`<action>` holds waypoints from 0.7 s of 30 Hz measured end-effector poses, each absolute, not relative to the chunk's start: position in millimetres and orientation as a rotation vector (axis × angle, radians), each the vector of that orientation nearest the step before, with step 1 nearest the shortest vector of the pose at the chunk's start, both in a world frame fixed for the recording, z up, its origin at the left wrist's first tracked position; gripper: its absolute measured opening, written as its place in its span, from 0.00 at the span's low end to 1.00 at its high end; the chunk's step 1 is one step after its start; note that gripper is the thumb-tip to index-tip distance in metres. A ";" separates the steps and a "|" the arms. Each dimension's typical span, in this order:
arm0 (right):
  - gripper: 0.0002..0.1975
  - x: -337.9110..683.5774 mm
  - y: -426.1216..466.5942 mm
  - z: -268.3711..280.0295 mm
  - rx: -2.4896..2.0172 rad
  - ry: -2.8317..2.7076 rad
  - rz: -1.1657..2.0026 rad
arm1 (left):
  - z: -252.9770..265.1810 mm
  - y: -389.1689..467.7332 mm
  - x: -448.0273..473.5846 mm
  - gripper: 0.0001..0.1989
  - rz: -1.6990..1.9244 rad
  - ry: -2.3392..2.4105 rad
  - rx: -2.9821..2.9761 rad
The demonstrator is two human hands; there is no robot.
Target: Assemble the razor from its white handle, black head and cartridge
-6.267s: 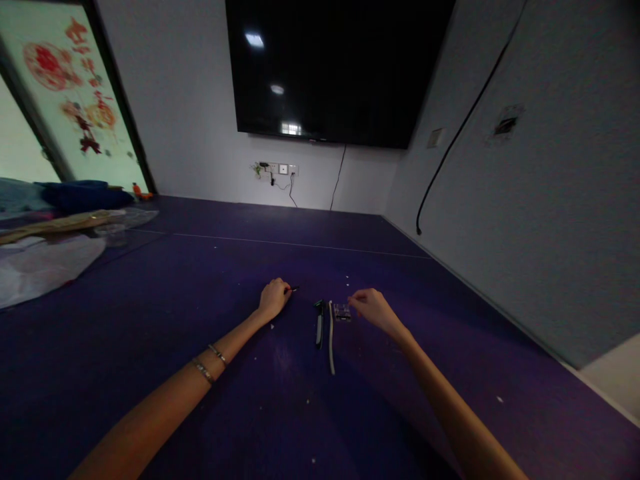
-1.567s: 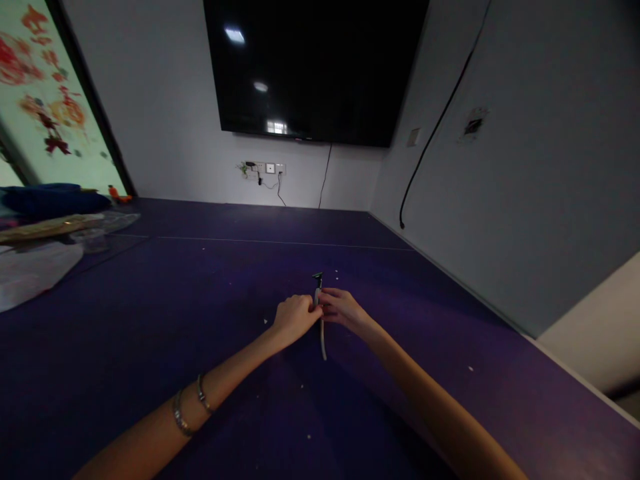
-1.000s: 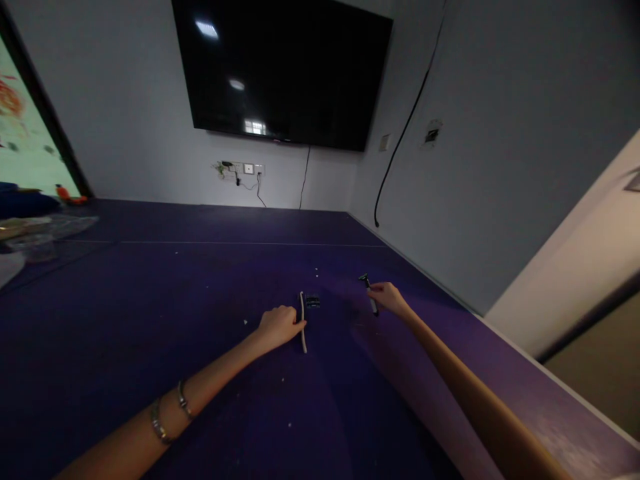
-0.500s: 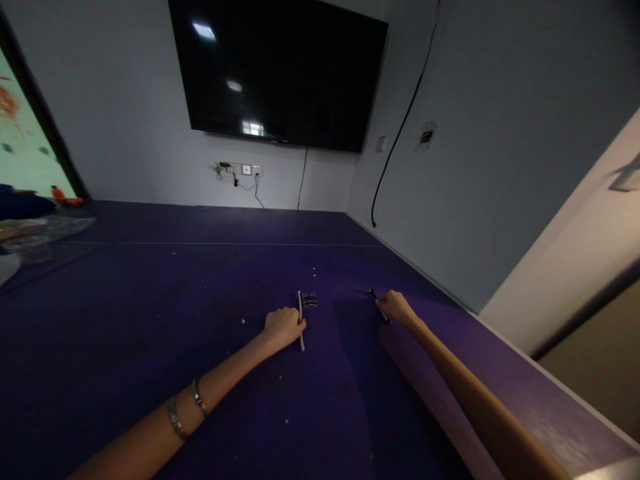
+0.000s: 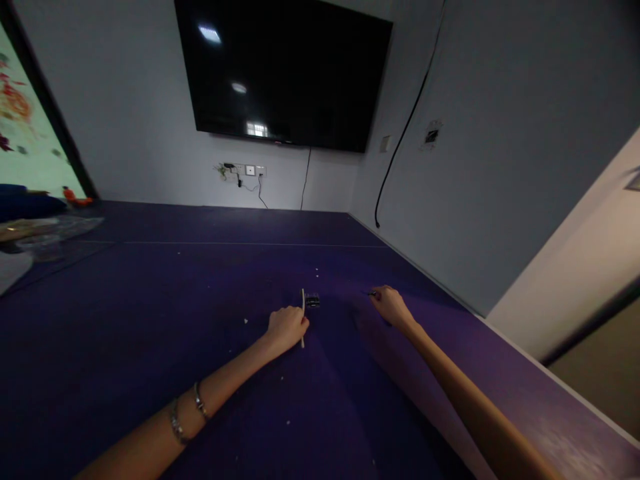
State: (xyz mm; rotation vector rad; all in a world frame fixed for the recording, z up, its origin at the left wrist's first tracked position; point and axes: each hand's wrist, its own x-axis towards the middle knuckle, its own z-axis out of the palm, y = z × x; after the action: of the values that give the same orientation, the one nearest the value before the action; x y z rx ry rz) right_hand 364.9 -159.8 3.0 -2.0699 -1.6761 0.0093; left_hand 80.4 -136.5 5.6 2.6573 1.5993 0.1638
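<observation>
My left hand (image 5: 289,328) is closed round a thin pale stick (image 5: 303,300) held roughly upright, its ends showing above and below the fingers. Just right of the stick's upper end, a small dark rectangular piece (image 5: 313,301) with a clear-looking edge lies on the purple surface; its kind is too small to tell. Further right, my right hand (image 5: 392,305) is closed on a razor (image 5: 373,293). Only its dark front end pokes out on the left, while the fingers cover most of the handle.
Small white scraps (image 5: 245,321) dot the purple surface (image 5: 165,320). At the far left lie clear plastic wrapping (image 5: 75,228) and an orange object (image 5: 75,197). A television (image 5: 285,73) hangs on the wall above sockets (image 5: 250,171); a black cable (image 5: 400,133) dangles to the right.
My right hand has turned and moved slightly left, hiding most of the razor that showed before. My left hand keeps its grip on the stick. The whole view has shifted a little.
</observation>
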 end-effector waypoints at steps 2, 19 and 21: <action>0.15 339.7 -156.9 6.1 -1.882 -1.602 0.216 | 10.7 -140.2 83.5 0.17 0.216 1.593 2.678; 0.11 265.9 -153.4 9.9 -1.393 -1.125 1.017 | 19.1 -163.0 122.4 0.15 0.473 1.273 2.871; 0.10 282.3 -153.1 13.9 -1.420 -1.142 0.992 | 18.1 -159.0 126.5 0.15 0.562 1.148 2.921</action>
State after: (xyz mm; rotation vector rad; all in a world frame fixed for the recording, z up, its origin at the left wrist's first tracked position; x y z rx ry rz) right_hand 282.3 -153.1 13.9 -1.4203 -1.1420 0.9922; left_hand 126.5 -159.0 18.1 2.9206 1.1477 0.5622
